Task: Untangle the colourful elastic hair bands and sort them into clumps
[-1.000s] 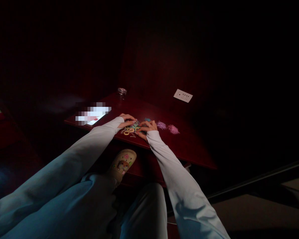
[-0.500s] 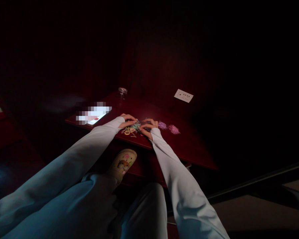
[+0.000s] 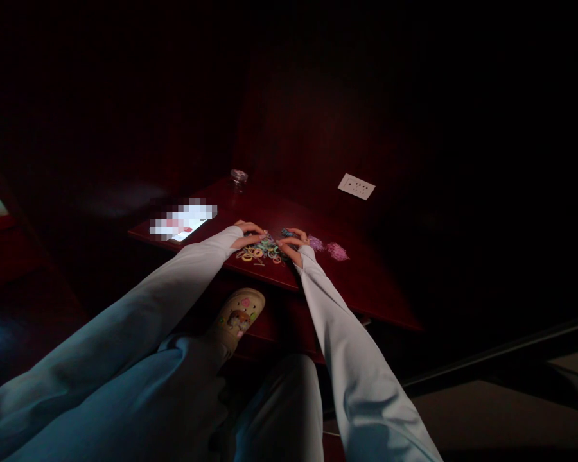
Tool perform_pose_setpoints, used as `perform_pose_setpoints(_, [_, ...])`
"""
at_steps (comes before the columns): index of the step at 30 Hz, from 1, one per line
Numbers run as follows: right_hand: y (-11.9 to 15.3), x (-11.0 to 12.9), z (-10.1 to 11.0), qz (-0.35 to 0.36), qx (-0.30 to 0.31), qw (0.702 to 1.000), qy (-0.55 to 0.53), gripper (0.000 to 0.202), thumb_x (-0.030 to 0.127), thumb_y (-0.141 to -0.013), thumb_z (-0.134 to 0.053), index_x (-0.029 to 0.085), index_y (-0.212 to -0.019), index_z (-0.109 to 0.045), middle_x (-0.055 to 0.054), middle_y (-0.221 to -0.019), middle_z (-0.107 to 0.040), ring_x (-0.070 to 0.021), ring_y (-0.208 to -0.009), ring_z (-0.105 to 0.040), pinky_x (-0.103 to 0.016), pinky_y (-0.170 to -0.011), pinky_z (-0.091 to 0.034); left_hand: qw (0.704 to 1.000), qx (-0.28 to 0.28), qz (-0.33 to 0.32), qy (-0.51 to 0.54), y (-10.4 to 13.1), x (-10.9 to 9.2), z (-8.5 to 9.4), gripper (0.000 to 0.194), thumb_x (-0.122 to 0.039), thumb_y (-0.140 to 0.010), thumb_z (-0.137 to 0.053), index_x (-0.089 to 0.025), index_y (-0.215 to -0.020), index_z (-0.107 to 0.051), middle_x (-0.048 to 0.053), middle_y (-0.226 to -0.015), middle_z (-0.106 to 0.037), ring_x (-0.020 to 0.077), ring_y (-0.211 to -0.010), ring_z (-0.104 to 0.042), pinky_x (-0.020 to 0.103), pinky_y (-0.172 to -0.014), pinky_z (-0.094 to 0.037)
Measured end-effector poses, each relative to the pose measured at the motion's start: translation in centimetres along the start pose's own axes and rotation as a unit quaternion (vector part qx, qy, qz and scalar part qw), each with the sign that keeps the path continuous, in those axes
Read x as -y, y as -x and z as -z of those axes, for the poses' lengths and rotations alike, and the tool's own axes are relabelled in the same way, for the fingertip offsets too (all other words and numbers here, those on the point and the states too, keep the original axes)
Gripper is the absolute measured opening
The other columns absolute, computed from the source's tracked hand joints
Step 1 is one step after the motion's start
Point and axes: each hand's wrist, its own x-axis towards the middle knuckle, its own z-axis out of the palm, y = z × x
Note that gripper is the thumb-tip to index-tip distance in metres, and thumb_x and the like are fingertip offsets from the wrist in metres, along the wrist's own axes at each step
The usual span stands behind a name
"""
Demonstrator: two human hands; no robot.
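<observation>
A loose pile of small rubber bands (image 3: 257, 255) in yellow, green and other colours lies near the table's front edge. My left hand (image 3: 248, 235) rests at its left side; thumb and forefinger come together at the pile, and whatever is between the tips is too small to make out. Over the pile's right side is my right hand (image 3: 296, 242), fingers apart and reaching down to the bands. A little cluster of blue bands (image 3: 286, 232) shows by its fingertips. To its right lie a purple bunch (image 3: 316, 244) and a pink bunch (image 3: 338, 251) of bands.
A lit phone or tablet (image 3: 185, 221), partly blurred, lies on the dark red table (image 3: 279, 204) at left. Behind stands a clear jar (image 3: 238, 181) with a lid. A white socket plate (image 3: 357, 186) is on the wall. My clog (image 3: 243, 314) shows below the table edge.
My right hand has shifted slightly right, away from my left, uncovering more of the pile and the blue bands. My left hand stays nearly in place.
</observation>
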Motion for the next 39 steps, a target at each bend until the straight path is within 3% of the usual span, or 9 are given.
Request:
perform_pose_setpoints(10, [0.2, -0.2, -0.4, -0.034, -0.079, 0.996, 0.01, 0.018, 0.045, -0.087, -0.077, 0.029, -0.085, -0.083, -0.005, -0.125, -0.064, -0.027, -0.126, -0.057, -0.046, -0.12, -0.033, 1.0, 0.003, 0.01, 0.022, 0.1, -0.4, 0.3, 0.046, -0.064, -0.087, -0.061, -0.028, -0.109, -0.081, 0.003, -0.127, -0.077, 0.032, -0.125, -0.058, 0.045, -0.115, -0.04])
perform_pose_setpoints(16, [-0.5, -1.3, -0.1, -0.058, -0.117, 0.991, 0.014, 0.023, 0.048, -0.087, -0.075, 0.026, -0.088, -0.084, -0.007, -0.121, -0.064, -0.026, -0.119, -0.058, -0.042, -0.11, -0.041, 1.0, -0.008, 0.011, 0.021, 0.4, -0.9, 0.3, 0.044, -0.062, -0.088, -0.061, -0.028, -0.108, -0.081, 0.003, -0.125, -0.078, 0.0318, -0.125, -0.057, 0.045, -0.116, -0.039])
perform_pose_setpoints(20, [-1.4, -0.9, 0.6, -0.101, -0.156, 0.979, 0.086, 0.024, 0.046, -0.089, -0.073, 0.025, -0.091, -0.084, -0.009, -0.123, -0.063, -0.0272, -0.12, -0.051, -0.041, -0.104, -0.04, 1.0, -0.006, 0.024, 0.02, 0.3, -1.3, 0.4, 0.045, -0.062, -0.086, -0.062, -0.027, -0.106, -0.081, 0.004, -0.124, -0.078, 0.0327, -0.122, -0.058, 0.046, -0.115, -0.04])
perform_pose_setpoints(24, [-2.4, -0.3, 1.0, -0.12, -0.138, 0.965, 0.189, 0.022, 0.044, -0.093, -0.07, 0.028, -0.094, -0.084, -0.008, -0.127, -0.063, -0.0282, -0.119, -0.045, -0.04, -0.1, -0.036, 0.999, -0.01, 0.022, 0.022, 0.2, -1.1, 0.3, 0.046, -0.064, -0.086, -0.062, -0.028, -0.105, -0.082, 0.004, -0.123, -0.078, 0.0327, -0.122, -0.059, 0.046, -0.114, -0.041])
perform_pose_setpoints(30, [-3.9, -1.1, 0.8, -0.063, -0.082, 0.952, 0.288, 0.022, 0.041, -0.096, -0.067, 0.028, -0.096, -0.083, -0.008, -0.132, -0.063, -0.0299, -0.119, -0.043, -0.042, -0.098, -0.033, 0.999, -0.023, 0.017, 0.043, 0.1, -0.3, 0.1, 0.049, -0.065, -0.086, -0.06, -0.028, -0.108, -0.082, 0.004, -0.121, -0.078, 0.0327, -0.123, -0.059, 0.047, -0.114, -0.041])
perform_pose_setpoints(34, [-4.0, -1.3, 0.7, -0.08, -0.088, 0.946, 0.301, 0.021, 0.042, -0.095, -0.068, 0.027, -0.096, -0.082, -0.008, -0.132, -0.062, -0.0299, -0.119, -0.043, -0.041, -0.098, -0.031, 0.999, -0.027, 0.013, 0.042, 0.0, -0.5, 0.1, 0.047, -0.065, -0.085, -0.061, -0.027, -0.105, -0.082, 0.004, -0.119, -0.079, 0.0329, -0.121, -0.06, 0.048, -0.113, -0.041])
perform_pose_setpoints(39, [-3.8, -1.2, 1.0, -0.136, -0.122, 0.952, 0.245, 0.025, 0.048, -0.093, -0.068, 0.027, -0.095, -0.082, -0.007, -0.129, -0.062, -0.0291, -0.117, -0.042, -0.04, -0.097, -0.031, 0.998, -0.024, 0.015, 0.048, 0.0, -0.7, 0.2, 0.046, -0.063, -0.086, -0.061, -0.027, -0.106, -0.082, 0.005, -0.119, -0.079, 0.032, -0.122, -0.06, 0.047, -0.114, -0.042])
